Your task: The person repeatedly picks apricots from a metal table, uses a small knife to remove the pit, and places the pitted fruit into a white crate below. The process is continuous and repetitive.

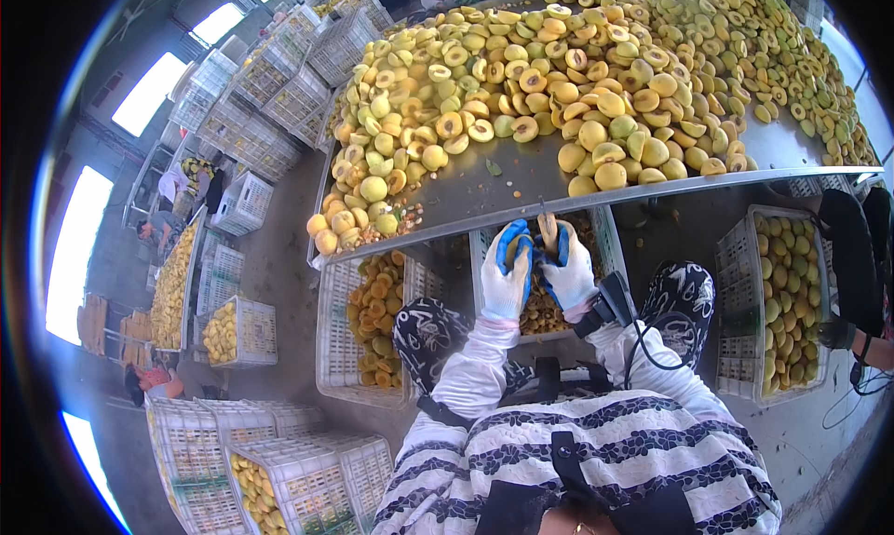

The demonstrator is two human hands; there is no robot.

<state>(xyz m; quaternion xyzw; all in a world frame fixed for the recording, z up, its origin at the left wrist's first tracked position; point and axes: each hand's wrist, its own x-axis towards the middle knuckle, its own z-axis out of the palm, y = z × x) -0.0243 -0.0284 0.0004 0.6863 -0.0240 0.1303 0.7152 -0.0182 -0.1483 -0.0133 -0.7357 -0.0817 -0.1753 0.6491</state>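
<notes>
Both hands wear white gloves with blue palms and meet above a crate at the near edge of a metal table (pixel 517 217). My left hand (pixel 508 266) is curled around a yellow-green fruit (pixel 515 247), of which only a part shows. In my right hand (pixel 567 264) is a tool's wooden handle (pixel 548 233), pointing away from me, with a thin metal tip at the table edge. Beyond the hands, a heap of halved and whole apricot-like fruits (pixel 531 81) covers much of the table; some halves show dark pits or hollows.
Below the table edge, a white plastic crate (pixel 476 269) holds pits or scraps. Fruit crates stand left (pixel 335 325) and right (pixel 737 388) of my legs. Stacked crates (pixel 279 95) rise at the far left, more at the lower left. A gloved person's hand (pixel 837 334) is by the right crate.
</notes>
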